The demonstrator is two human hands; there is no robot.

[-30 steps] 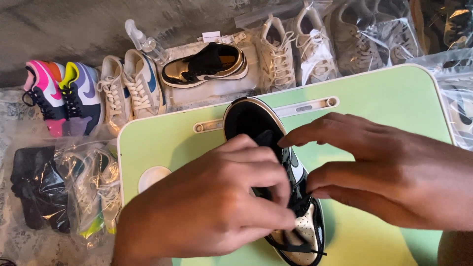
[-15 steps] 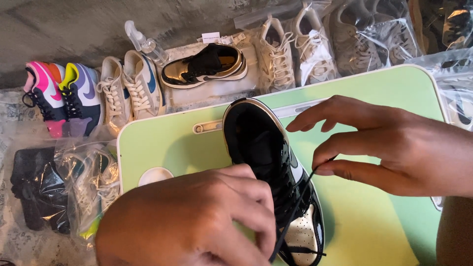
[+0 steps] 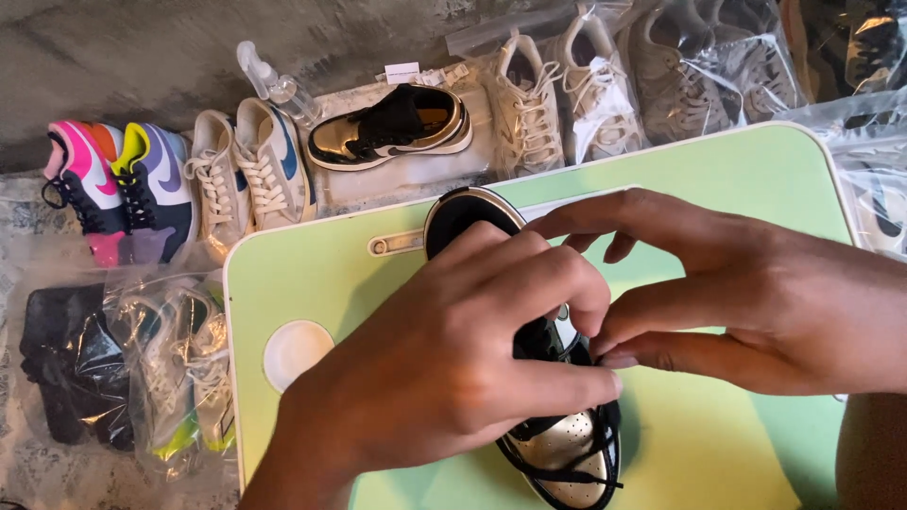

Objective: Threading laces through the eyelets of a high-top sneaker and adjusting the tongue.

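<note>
A pale green lap table (image 3: 312, 274) fills the lower frame, set over a grey floor (image 3: 123, 57) lined with shoes. On the table lies one black-and-gold shoe (image 3: 557, 444), its long axis running from the heel at the far middle to the toe at the near edge, slightly rightward. Both hands meet over its middle: the left hand (image 3: 453, 359) lies across the shoe from the left, fingers curled down over the lacing, and covers more of it; the right hand (image 3: 746, 302) comes in from the right, thumb and forefinger narrowed to a pinch at the black lace (image 3: 567, 467), though the grip itself is hidden. Beyond the table: one matching gold shoe (image 3: 392, 125), one bright multicolour pair (image 3: 118, 184), one cream pair (image 3: 248, 165), several bagged pairs (image 3: 605, 80), one spray bottle (image 3: 274, 80).
</note>
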